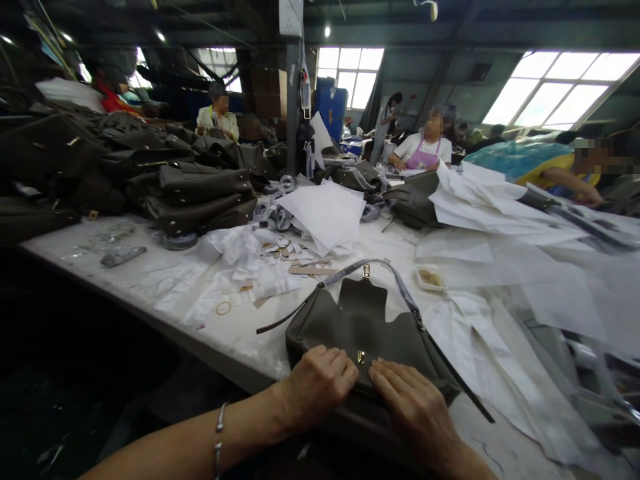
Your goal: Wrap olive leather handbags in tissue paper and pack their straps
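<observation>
A dark olive leather handbag (367, 327) lies on the white worktable (165, 280) close to me, its flap folded back and a gold clasp showing. Its strap loops up behind it. My left hand (317, 383) rests on the bag's near edge with the fingers curled under, just left of the clasp. My right hand (417, 407) presses on the same edge just right of the clasp, fingers bent and held together. Both hands grip the bag's front.
Stacks of finished dark bags (200, 193) fill the table's left and back. White wrapping paper (325, 213) lies in piles across the middle and right. A small tray (430, 277) sits beside the strap. Several other people work at the far side.
</observation>
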Demonstrator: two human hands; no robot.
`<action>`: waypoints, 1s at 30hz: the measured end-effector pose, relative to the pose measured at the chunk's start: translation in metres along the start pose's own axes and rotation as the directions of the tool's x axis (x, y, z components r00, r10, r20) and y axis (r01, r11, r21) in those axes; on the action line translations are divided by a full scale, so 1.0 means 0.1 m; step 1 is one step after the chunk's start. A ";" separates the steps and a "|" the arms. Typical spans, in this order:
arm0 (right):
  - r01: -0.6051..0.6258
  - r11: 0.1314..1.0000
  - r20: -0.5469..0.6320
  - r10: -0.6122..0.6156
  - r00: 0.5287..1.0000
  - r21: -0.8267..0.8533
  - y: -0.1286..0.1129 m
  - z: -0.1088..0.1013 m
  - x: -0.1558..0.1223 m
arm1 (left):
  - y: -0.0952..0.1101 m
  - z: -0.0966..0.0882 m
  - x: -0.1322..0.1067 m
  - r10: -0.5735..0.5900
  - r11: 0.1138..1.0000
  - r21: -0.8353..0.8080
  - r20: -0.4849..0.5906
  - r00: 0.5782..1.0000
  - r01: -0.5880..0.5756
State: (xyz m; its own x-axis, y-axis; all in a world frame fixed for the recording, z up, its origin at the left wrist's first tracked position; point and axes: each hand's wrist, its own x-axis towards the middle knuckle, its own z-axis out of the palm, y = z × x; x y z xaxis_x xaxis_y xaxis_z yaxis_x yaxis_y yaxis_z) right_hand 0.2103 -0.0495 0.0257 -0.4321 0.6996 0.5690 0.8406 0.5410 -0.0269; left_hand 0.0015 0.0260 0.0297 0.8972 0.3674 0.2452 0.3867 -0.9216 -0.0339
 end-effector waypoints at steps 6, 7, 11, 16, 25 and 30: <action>-0.219 0.969 0.461 0.143 0.876 0.115 0.43 -0.31 0.03 | -0.35 -0.54 0.06 -0.073 0.962 -0.231 0.291 0.954 0.144; -0.275 0.955 0.519 0.183 0.835 0.107 0.51 -0.36 0.05 | -0.38 -0.61 0.10 -0.084 0.960 -0.225 0.336 0.938 0.167; -0.371 0.914 0.586 0.213 0.782 0.162 0.68 -0.38 0.09 | -0.39 -0.61 0.31 -0.098 0.978 -0.134 0.364 0.926 0.157; -0.326 0.933 0.390 0.246 0.887 0.152 0.69 -0.09 -0.06 | -0.42 -0.36 0.54 -0.131 0.954 -0.204 0.379 0.916 0.221; 0.202 0.969 0.355 -0.239 0.904 0.139 0.78 -0.23 0.20 | -0.31 -0.37 0.35 0.068 0.982 -0.183 0.149 0.986 -0.040; 0.466 0.878 0.102 -0.457 0.884 -0.108 0.81 0.01 -0.02 | -0.05 0.13 0.11 0.040 0.997 0.073 -0.217 0.975 -0.025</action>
State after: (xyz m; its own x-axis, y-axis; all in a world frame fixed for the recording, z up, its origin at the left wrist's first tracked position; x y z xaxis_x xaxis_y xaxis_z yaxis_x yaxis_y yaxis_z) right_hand 0.2787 -0.0063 0.0213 -0.7989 0.4189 0.4315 0.5721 0.7507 0.3305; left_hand 0.0125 0.0369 0.0197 0.8443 0.2939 0.4480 0.3787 -0.9188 -0.1110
